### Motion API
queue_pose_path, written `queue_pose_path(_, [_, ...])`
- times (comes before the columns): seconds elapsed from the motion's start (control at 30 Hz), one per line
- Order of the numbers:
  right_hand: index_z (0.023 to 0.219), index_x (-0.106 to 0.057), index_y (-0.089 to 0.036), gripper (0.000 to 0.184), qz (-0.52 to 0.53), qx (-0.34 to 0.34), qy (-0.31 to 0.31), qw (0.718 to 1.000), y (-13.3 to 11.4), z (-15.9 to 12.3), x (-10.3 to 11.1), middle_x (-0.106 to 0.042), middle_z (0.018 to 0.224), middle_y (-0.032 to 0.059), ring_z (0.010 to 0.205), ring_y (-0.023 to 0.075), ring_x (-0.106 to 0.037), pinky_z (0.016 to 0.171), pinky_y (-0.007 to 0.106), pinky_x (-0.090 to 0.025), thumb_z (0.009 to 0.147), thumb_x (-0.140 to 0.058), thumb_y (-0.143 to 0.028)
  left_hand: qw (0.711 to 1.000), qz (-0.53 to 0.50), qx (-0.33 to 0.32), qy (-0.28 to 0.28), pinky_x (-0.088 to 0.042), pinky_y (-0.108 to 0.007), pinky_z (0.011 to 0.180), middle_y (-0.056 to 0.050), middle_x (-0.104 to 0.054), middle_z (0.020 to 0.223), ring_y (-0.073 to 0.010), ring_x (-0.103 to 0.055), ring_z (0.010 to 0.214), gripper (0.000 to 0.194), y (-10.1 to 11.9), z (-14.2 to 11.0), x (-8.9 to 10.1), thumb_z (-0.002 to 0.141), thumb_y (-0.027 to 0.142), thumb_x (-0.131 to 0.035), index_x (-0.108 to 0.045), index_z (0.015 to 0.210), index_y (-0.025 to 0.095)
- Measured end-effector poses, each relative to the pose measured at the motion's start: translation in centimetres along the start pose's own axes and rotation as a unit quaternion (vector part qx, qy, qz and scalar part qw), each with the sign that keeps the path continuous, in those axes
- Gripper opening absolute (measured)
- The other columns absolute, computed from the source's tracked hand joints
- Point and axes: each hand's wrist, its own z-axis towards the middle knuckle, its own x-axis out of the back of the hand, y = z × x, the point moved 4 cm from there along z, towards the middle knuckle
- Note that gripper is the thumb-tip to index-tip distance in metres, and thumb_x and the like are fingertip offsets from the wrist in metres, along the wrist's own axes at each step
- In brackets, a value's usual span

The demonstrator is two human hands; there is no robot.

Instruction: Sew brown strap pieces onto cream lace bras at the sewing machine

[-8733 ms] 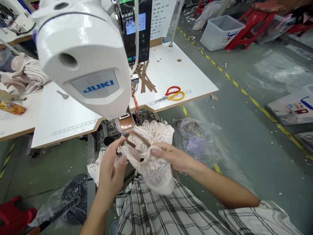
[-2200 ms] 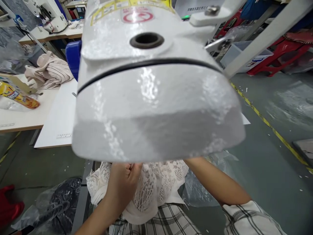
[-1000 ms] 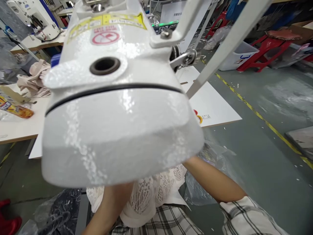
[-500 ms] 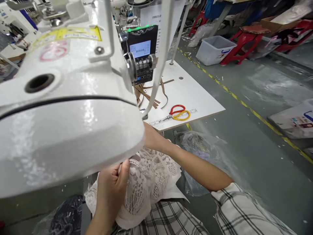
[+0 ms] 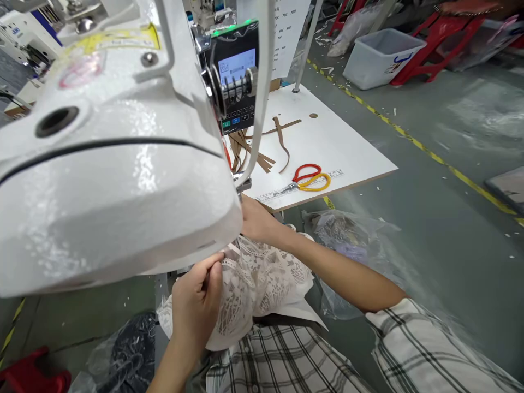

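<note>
A white lace garment (image 5: 257,284) lies bunched in my lap, under the head of a white sewing machine (image 5: 110,164). My left hand (image 5: 198,297) is closed, pinching the garment's near edge just below the machine head. My right hand (image 5: 256,221) reaches in under the head at the garment's far side; its fingers are hidden behind the machine. The needle area is out of sight.
Red-and-yellow scissors (image 5: 305,179) and brown tape strips (image 5: 254,153) lie on the white table (image 5: 344,147). A control panel (image 5: 237,82) is mounted behind the machine. Plastic bags (image 5: 344,240) sit on the floor at right, a dark bag (image 5: 126,355) at left, a bin (image 5: 380,54) far back.
My view has shifted right of the machine head, so the table and scissors show. My left hand stays pinched on the lace; my right hand remains under the head.
</note>
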Motion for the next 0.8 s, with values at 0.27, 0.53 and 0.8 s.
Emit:
queue_pose_path(0.27, [0.08,-0.061,-0.017,0.003,-0.009,0.014,0.02,1.0,0.0,0.0,-0.4,-0.06,0.09,0.0039,0.076,0.0151,-0.054,0.069,0.027,-0.043,0.078,-0.061,-0.016,0.998,0.038,-0.041,0.04,-0.044,-0.023,0.05,-0.002,-0.077,0.082,-0.014,-0.065,0.057,0.025,-0.5,-0.1,0.0,0.093,0.028,-0.051,-0.072,0.104,0.022])
queue_pose_path(0.53, [0.083,-0.063,-0.017,0.005,-0.031,0.018,0.027,0.999,0.1,0.0,-0.6,-0.062,0.092,0.0045,0.082,0.0162,-0.056,0.073,0.028,-0.044,0.078,-0.061,-0.016,0.995,0.044,-0.05,0.069,-0.043,-0.021,0.052,0.001,-0.072,0.072,-0.0122,-0.062,0.056,0.022,-1.2,-0.4,0.0,0.093,0.028,-0.052,-0.07,0.104,0.022])
queue_pose_path(0.8, [0.084,-0.062,-0.018,0.005,-0.049,-0.007,0.024,0.998,-0.3,0.0,-0.7,-0.063,0.097,0.005,0.09,0.018,-0.058,0.075,0.028,-0.043,0.08,-0.06,-0.016,0.991,0.045,-0.016,0.125,-0.049,-0.021,0.056,0.0,-0.068,0.07,-0.0145,-0.066,0.063,0.02,-2.9,-0.7,0.0,0.09,0.034,-0.057,-0.062,0.103,0.019])
